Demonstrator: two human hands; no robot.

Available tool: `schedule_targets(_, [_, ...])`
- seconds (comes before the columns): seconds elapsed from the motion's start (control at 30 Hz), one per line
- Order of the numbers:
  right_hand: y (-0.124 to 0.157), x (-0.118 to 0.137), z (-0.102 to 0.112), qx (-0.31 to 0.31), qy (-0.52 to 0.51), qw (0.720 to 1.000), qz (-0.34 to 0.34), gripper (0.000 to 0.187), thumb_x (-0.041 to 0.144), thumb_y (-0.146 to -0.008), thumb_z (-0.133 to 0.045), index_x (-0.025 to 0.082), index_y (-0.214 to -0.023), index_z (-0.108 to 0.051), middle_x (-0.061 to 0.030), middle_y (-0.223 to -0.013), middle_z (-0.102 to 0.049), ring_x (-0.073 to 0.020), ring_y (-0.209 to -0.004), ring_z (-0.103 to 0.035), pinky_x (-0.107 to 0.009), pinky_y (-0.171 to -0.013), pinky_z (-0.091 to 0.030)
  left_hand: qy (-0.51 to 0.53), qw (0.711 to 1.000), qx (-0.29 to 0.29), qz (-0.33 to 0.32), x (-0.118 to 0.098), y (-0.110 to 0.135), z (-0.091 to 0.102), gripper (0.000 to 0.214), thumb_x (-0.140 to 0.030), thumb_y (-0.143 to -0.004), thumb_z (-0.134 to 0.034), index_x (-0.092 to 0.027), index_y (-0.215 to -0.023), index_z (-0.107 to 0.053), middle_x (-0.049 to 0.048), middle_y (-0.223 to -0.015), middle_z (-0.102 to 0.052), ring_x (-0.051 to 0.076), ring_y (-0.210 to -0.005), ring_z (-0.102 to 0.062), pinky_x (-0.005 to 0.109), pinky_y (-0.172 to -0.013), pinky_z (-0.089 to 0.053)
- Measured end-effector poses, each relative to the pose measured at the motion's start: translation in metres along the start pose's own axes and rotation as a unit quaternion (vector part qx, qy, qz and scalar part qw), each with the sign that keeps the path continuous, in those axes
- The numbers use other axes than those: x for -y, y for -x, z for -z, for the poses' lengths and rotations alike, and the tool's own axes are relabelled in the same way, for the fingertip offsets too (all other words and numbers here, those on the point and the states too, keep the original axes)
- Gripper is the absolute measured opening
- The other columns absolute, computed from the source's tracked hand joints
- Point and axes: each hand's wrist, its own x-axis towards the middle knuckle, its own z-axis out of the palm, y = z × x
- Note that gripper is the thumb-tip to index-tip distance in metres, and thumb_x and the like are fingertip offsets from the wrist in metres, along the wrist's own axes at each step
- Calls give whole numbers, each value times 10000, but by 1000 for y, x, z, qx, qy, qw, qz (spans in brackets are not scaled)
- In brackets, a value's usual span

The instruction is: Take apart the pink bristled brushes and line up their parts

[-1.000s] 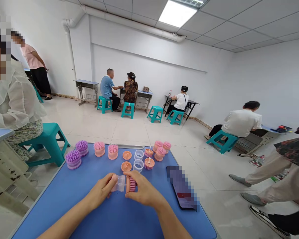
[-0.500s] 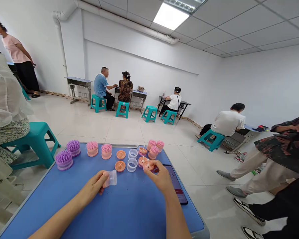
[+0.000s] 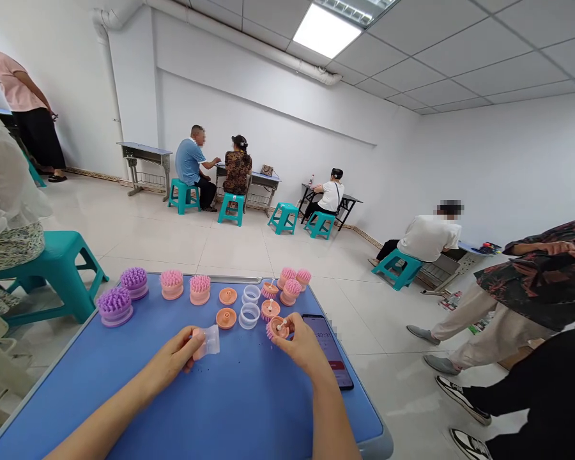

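Observation:
My left hand [image 3: 184, 348] pinches a clear plastic ring [image 3: 211, 340] above the left-middle of the blue table. In my right hand [image 3: 299, 345] is a pink bristle brush head [image 3: 276, 328], tilted so its orange hollow back and white stem show. Just behind it lie an upturned brush head [image 3: 270, 310] and another upturned brush head [image 3: 269, 289], each with a white stem. Two clear rings [image 3: 249, 315] stand between the hands, beside two orange round caps [image 3: 226, 318]. My fingers partly hide both held pieces.
Pink brush heads [image 3: 200, 290] and purple brush heads [image 3: 115, 306] stand along the back of the blue table [image 3: 196, 415]. A phone [image 3: 333, 358] lies by its right edge. A teal stool [image 3: 62, 268] is at left; people stand at right.
My right hand has drawn the brush head slightly nearer and away from the upturned ones, tilting it so its pink bristles show. My left hand keeps its ring. The view has shifted slightly.

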Motion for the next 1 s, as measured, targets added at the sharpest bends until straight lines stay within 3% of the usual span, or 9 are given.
schedule_targets(0.4, [3, 6, 3, 15, 29, 999, -30, 273, 283, -597, -638, 212, -764, -434, 17, -761, -563, -180, -745, -524, -259, -620, -365, 20, 1000, 7, 4, 6, -4, 5, 430, -636, -727, -438, -212, -737, -507, -57, -595, -454, 135, -561, -457, 239, -525, -390])
schedule_targets(0.47, [4, 8, 5, -28, -4, 1000, -5, 305, 316, -584, -670, 206, -785, -468, -9, -848, -568, -197, -818, -526, -285, -681, -393, 23, 1000, 10, -2, 7, -4, 4, 431, -637, -727, -442, -212, -738, -507, -58, -590, -457, 133, -556, -453, 238, -523, -386])
schedule_targets(0.53, [4, 11, 5, -118, -67, 989, 57, 299, 364, -618, -665, 202, -792, -484, -34, -914, -557, -199, -860, -518, -305, -735, -404, 25, 1000, 14, -6, 9, -4, 2, 446, -646, -725, -439, -210, -780, -510, -60, -589, -457, 132, -556, -445, 237, -525, -380])
schedule_targets(0.6, [7, 14, 2, -199, -158, 958, 130, 239, 399, -709, -597, 200, -772, -479, -36, -871, -546, -173, -801, -515, -297, -714, -416, 28, 999, 23, -11, 12, -4, 0, 471, -653, -726, -440, -205, -855, -508, -63, -596, -456, 129, -564, -435, 236, -530, -376])
schedule_targets(0.63, [9, 15, -1, -208, -200, 944, 161, 219, 403, -755, -555, 199, -754, -474, -26, -807, -536, -153, -736, -508, -281, -671, -419, 30, 999, 29, -14, 14, -4, -1, 482, -651, -727, -443, -202, -893, -504, -64, -600, -456, 129, -571, -432, 234, -531, -373])
schedule_targets(0.7, [14, 19, -11, -154, -255, 934, 195, 235, 403, -816, -495, 197, -706, -460, 7, -667, -483, -116, -598, -459, -246, -567, -394, 36, 998, 45, -24, 17, -4, -3, 487, -634, -731, -464, -201, -954, -494, -60, -628, -475, 130, -599, -443, 229, -540, -373])
schedule_targets(0.8, [21, 27, -30, 17, -261, 951, 165, 280, 442, -817, -505, 186, -707, -473, 32, -602, -428, -89, -525, -396, -219, -492, -336, 42, 996, 58, -44, 18, -4, -5, 467, -561, -720, -549, -203, -1013, -489, -32, -747, -547, 145, -698, -502, 235, -608, -410])
schedule_targets(0.87, [24, 32, -42, 88, -239, 960, 120, 323, 497, -794, -521, 175, -821, -511, 23, -664, -456, -79, -531, -392, -216, -494, -327, 44, 995, 65, -57, 16, -2, -5, 479, -500, -685, -619, -195, -1034, -496, -6, -835, -582, 164, -760, -535, 255, -665, -441])
schedule_targets(1.0, [27, 36, -54, 173, -203, 960, 80, 530, 608, -804, -424, 167, -1095, -473, 2, -739, -511, -67, -486, -416, -223, -486, -348, 24, 995, 67, -67, 7, 3, -5, 517, -382, -624, -685, -180, -1071, -521, 44, -945, -633, 220, -857, -588, 317, -760, -480])
